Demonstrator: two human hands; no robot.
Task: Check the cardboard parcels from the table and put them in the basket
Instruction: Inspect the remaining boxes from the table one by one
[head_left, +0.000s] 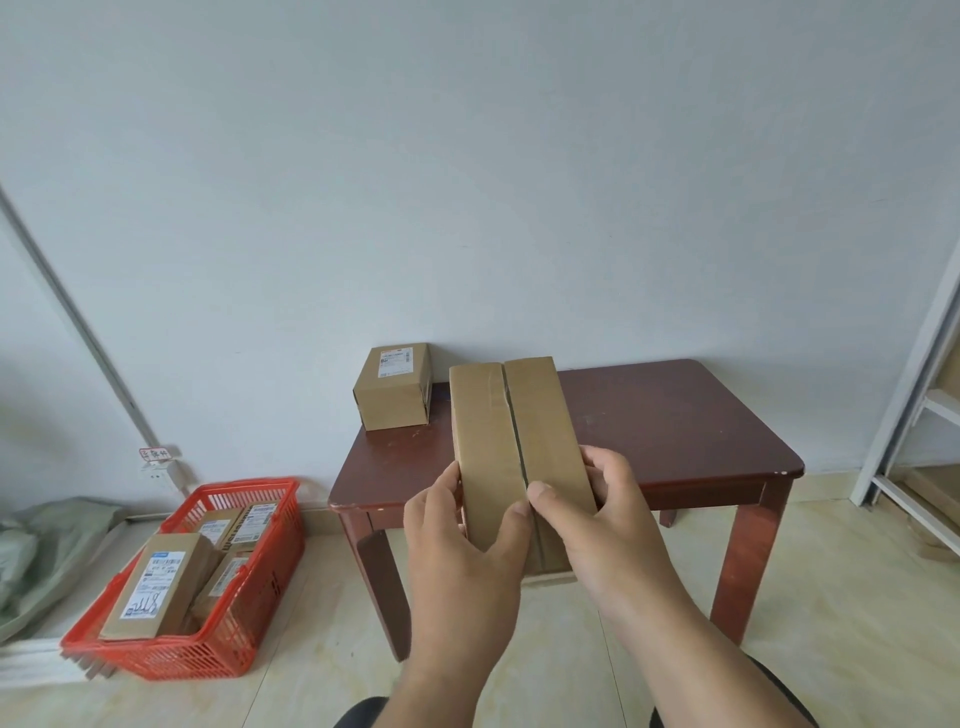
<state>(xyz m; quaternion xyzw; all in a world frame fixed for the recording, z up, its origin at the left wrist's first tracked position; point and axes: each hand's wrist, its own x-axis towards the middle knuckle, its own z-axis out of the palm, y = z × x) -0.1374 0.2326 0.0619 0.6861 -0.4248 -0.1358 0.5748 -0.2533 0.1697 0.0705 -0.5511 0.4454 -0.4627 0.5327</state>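
Now both hands, left (457, 540) and right (597, 525), have fingers clamped on a long parcel (519, 447); its seam looks split, so tilting basketward (249, 587) might spill contents.

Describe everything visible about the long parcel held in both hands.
The long cardboard parcel is a plain brown, narrow box with a lengthwise seam between two flaps, glossy as if taped. No label shows on this face. It is held above the table's near edge, far end tilted away. The left hand grips its left side, the right hand its right, thumbs on top.
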